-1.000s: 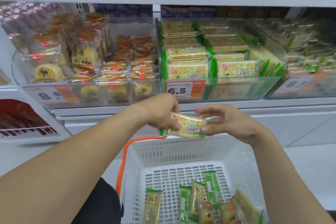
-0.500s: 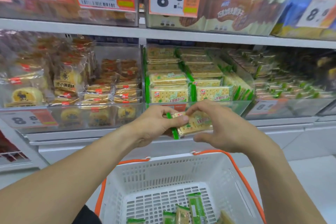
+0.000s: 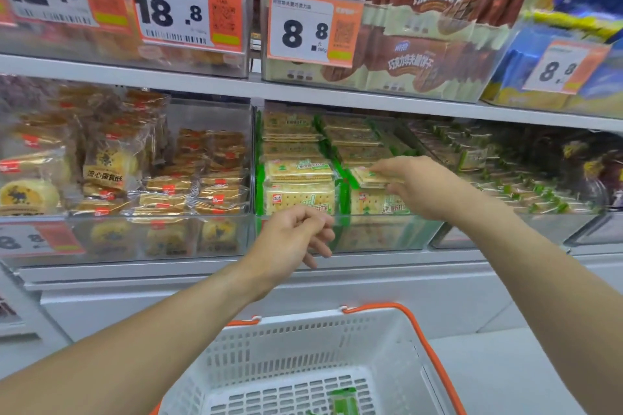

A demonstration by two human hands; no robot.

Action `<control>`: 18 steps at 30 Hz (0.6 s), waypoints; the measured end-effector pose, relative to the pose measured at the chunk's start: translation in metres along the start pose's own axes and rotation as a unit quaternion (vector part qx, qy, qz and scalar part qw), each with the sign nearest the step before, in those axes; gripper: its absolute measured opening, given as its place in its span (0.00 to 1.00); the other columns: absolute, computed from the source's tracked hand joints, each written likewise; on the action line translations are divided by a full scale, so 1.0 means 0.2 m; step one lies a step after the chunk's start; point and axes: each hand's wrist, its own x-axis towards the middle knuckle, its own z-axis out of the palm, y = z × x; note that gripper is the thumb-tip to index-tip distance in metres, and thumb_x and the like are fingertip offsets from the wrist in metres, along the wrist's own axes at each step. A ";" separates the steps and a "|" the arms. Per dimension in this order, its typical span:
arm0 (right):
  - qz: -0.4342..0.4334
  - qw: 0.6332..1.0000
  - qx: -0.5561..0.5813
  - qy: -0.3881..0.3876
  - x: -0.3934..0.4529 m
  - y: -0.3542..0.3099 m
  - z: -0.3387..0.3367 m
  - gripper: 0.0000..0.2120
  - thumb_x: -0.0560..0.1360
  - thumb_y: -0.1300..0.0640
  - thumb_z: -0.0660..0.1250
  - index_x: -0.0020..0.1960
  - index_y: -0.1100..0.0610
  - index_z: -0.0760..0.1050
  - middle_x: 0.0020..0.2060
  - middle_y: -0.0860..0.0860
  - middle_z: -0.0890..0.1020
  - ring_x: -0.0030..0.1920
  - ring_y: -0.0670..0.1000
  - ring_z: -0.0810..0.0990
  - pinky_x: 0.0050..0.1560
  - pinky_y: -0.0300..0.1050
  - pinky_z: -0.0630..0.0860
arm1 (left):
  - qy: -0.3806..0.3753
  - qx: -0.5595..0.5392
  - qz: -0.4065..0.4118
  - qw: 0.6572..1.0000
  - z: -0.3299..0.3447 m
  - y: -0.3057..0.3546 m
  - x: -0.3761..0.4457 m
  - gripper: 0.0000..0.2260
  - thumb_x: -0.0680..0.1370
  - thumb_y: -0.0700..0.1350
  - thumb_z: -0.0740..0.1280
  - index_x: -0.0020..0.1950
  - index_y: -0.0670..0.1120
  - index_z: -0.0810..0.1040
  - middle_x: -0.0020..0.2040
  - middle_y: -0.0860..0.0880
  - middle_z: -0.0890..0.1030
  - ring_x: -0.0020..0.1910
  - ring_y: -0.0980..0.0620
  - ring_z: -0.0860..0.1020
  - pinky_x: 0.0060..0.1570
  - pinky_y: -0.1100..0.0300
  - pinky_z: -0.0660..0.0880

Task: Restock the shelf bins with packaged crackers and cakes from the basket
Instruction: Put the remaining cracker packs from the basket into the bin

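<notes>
From the head view, the restocking looks well along but not finished: the clear cracker bin (image 3: pixel 340 232) in the middle of the frame already holds green-edged packs stacked in rows, while the white basket (image 3: pixel 303 357) at the bottom centre shows at least one green pack (image 3: pixel 344 402) lying on its floor, so I judge more trips are left. The right hand (image 3: pixel 421 185) reaches into the bin, right of centre, palm down, fingers pinched on a cracker pack (image 3: pixel 371 176) that sits on top of the right-hand stack, apparently being set in place. The left hand (image 3: pixel 293 236) hangs in front of the bin's lower wall at centre frame, holding nothing, fingers loosely curled and slightly apart. The cake bin (image 3: pixel 135 239) at left looks well filled
</notes>
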 end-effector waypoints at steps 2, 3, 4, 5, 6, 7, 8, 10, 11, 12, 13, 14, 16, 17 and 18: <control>-0.026 0.999 -0.036 0.032 0.01 0.04 0.13 0.24 0.81 0.61 0.62 0.75 0.49 0.68 0.74 0.49 0.72 0.74 0.54 0.70 0.71 0.54 0.68 | -0.008 -0.016 -0.020 1.000 0.00 -0.02 0.00 0.12 0.85 0.41 0.58 0.54 0.38 0.80 0.43 0.43 0.83 0.37 0.47 0.81 0.32 0.57 0.75; -0.037 0.996 -0.057 0.056 0.01 0.06 0.18 0.25 0.81 0.62 0.61 0.76 0.49 0.66 0.74 0.49 0.71 0.74 0.54 0.68 0.70 0.55 0.68 | -0.009 -0.017 -0.025 0.999 0.00 -0.03 0.00 0.13 0.85 0.41 0.58 0.53 0.37 0.80 0.42 0.43 0.83 0.36 0.47 0.81 0.31 0.58 0.74; -0.047 0.993 -0.074 0.079 0.01 0.06 0.23 0.26 0.80 0.63 0.61 0.77 0.50 0.65 0.75 0.49 0.70 0.75 0.55 0.67 0.69 0.55 0.68 | -0.011 -0.013 -0.028 0.999 0.00 -0.04 0.01 0.13 0.85 0.40 0.58 0.53 0.36 0.80 0.42 0.43 0.83 0.36 0.48 0.81 0.30 0.59 0.73; -0.053 0.991 -0.081 0.097 0.01 0.07 0.26 0.25 0.81 0.62 0.59 0.77 0.51 0.64 0.75 0.50 0.70 0.76 0.57 0.66 0.69 0.56 0.66 | -0.012 -0.007 -0.028 1.000 -0.01 -0.04 0.01 0.13 0.85 0.40 0.58 0.53 0.36 0.80 0.41 0.44 0.83 0.35 0.47 0.80 0.30 0.59 0.72; -0.053 0.990 -0.076 0.109 0.01 0.07 0.28 0.24 0.82 0.59 0.57 0.78 0.53 0.63 0.76 0.51 0.69 0.77 0.58 0.64 0.70 0.56 0.65 | -0.013 0.002 -0.029 0.999 -0.01 -0.05 0.02 0.13 0.85 0.40 0.58 0.52 0.36 0.80 0.41 0.44 0.83 0.35 0.47 0.80 0.29 0.59 0.72; -0.050 0.991 -0.063 0.111 0.00 0.06 0.29 0.23 0.84 0.54 0.53 0.78 0.54 0.62 0.76 0.52 0.68 0.77 0.59 0.63 0.71 0.57 0.63 | -0.016 0.012 -0.029 0.999 -0.01 -0.06 0.03 0.13 0.85 0.40 0.58 0.52 0.37 0.80 0.41 0.44 0.83 0.35 0.47 0.81 0.29 0.60 0.71; -0.048 0.992 -0.051 0.103 0.00 0.06 0.30 0.25 0.84 0.48 0.48 0.78 0.55 0.62 0.77 0.53 0.67 0.78 0.58 0.61 0.73 0.58 0.61 | -0.019 0.021 -0.028 0.999 -0.02 -0.07 0.04 0.12 0.85 0.40 0.58 0.51 0.38 0.80 0.40 0.44 0.83 0.36 0.47 0.81 0.30 0.59 0.72; -0.047 0.992 -0.044 0.104 -0.02 0.03 0.31 0.32 0.82 0.41 0.41 0.79 0.55 0.60 0.78 0.52 0.65 0.79 0.57 0.58 0.74 0.59 0.58 | -0.025 0.040 -0.025 0.999 -0.01 -0.08 0.05 0.12 0.85 0.40 0.58 0.50 0.39 0.81 0.41 0.45 0.84 0.37 0.48 0.81 0.31 0.59 0.72; -0.045 0.990 -0.044 0.126 -0.03 0.01 0.31 0.32 0.82 0.39 0.42 0.79 0.54 0.60 0.78 0.52 0.65 0.79 0.57 0.58 0.74 0.60 0.58 | -0.029 0.050 -0.024 0.998 0.00 -0.08 0.06 0.12 0.85 0.40 0.58 0.49 0.40 0.81 0.41 0.45 0.84 0.38 0.48 0.81 0.32 0.58 0.72; -0.044 0.984 -0.044 0.164 -0.05 -0.01 0.31 0.30 0.82 0.39 0.45 0.78 0.54 0.63 0.76 0.52 0.67 0.77 0.57 0.62 0.72 0.60 0.61 | -0.032 0.059 -0.023 0.997 0.00 -0.09 0.06 0.12 0.85 0.40 0.59 0.49 0.41 0.81 0.41 0.46 0.84 0.38 0.48 0.81 0.33 0.58 0.72; -0.057 0.974 -0.035 0.216 -0.08 -0.04 0.30 0.27 0.82 0.41 0.51 0.73 0.55 0.68 0.70 0.54 0.72 0.72 0.58 0.68 0.67 0.59 0.65 | -0.036 0.067 -0.025 0.997 0.01 -0.09 0.06 0.12 0.85 0.41 0.59 0.48 0.41 0.81 0.41 0.46 0.84 0.38 0.49 0.81 0.33 0.58 0.72; -0.093 0.957 -0.017 0.275 -0.12 -0.07 0.30 0.21 0.81 0.44 0.57 0.65 0.58 0.74 0.61 0.55 0.77 0.62 0.58 0.74 0.59 0.56 0.69 | -0.042 0.071 -0.030 0.996 0.02 -0.10 0.06 0.12 0.85 0.41 0.59 0.48 0.41 0.81 0.41 0.46 0.84 0.39 0.49 0.81 0.33 0.59 0.72; -0.193 0.925 0.035 0.327 -0.20 -0.14 0.33 0.11 0.78 0.50 0.64 0.47 0.59 0.76 0.42 0.53 0.76 0.43 0.54 0.73 0.44 0.49 0.68 | -0.074 0.080 -0.063 0.992 0.01 -0.12 0.06 0.11 0.85 0.41 0.60 0.49 0.41 0.80 0.42 0.46 0.83 0.39 0.49 0.81 0.31 0.60 0.72; -0.236 0.921 0.057 0.306 -0.25 -0.17 0.37 0.10 0.77 0.52 0.65 0.41 0.57 0.73 0.36 0.51 0.74 0.37 0.52 0.71 0.38 0.46 0.66 | -0.106 0.095 -0.090 0.986 -0.01 -0.13 0.05 0.11 0.85 0.43 0.60 0.50 0.41 0.80 0.43 0.46 0.83 0.38 0.49 0.81 0.31 0.60 0.72; -0.262 0.924 0.073 0.267 -0.29 -0.20 0.43 0.12 0.77 0.52 0.65 0.37 0.55 0.71 0.32 0.49 0.72 0.33 0.51 0.70 0.34 0.45 0.65 | -0.144 0.123 -0.119 0.975 -0.02 -0.14 0.05 0.11 0.85 0.44 0.60 0.51 0.41 0.80 0.44 0.46 0.83 0.39 0.48 0.82 0.31 0.60 0.72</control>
